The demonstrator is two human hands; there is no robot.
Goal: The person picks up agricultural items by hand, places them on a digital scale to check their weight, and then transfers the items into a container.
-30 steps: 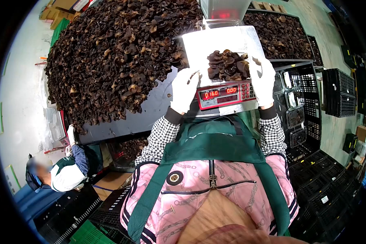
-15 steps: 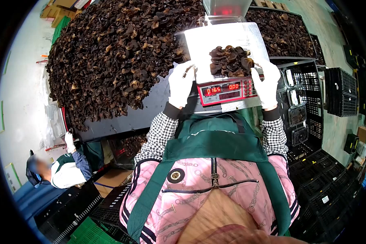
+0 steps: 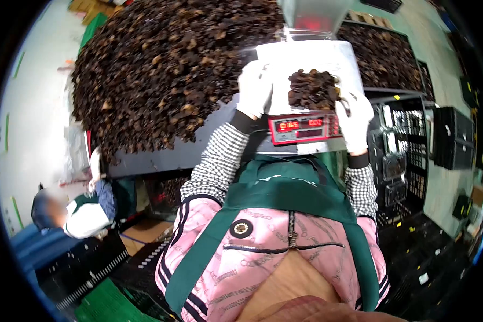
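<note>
A small heap of dark brown wood ear mushrooms [image 3: 312, 90] lies on the white pan [image 3: 280, 56] of a weighing scale. Below the pan, the scale's red display panel [image 3: 300, 127] is lit; its blurred digits seem to read 0.165 and 0.00. My left hand [image 3: 255, 88], in a white glove, is at the pan's left edge beside the big mushroom pile; motion blur hides what its fingers do. At the heap's right side is my gloved right hand [image 3: 355, 121], thumb and fingers apart, with a dark spot between them that may be mushroom.
A large pile of wood ear mushrooms [image 3: 166, 70] covers the dark table [image 3: 145, 163] to the left. More fill a container [image 3: 389, 56] at the back right. Clear plastic boxes [image 3: 394, 163] sit in a black crate [image 3: 416, 182] at right. A co-worker [image 3: 88, 209] is at far left.
The whole view has shifted slightly. My left hand has moved up along the pan's left edge, its fingers now blurred. My right hand stays close by the heap, its fingers a little lower.
</note>
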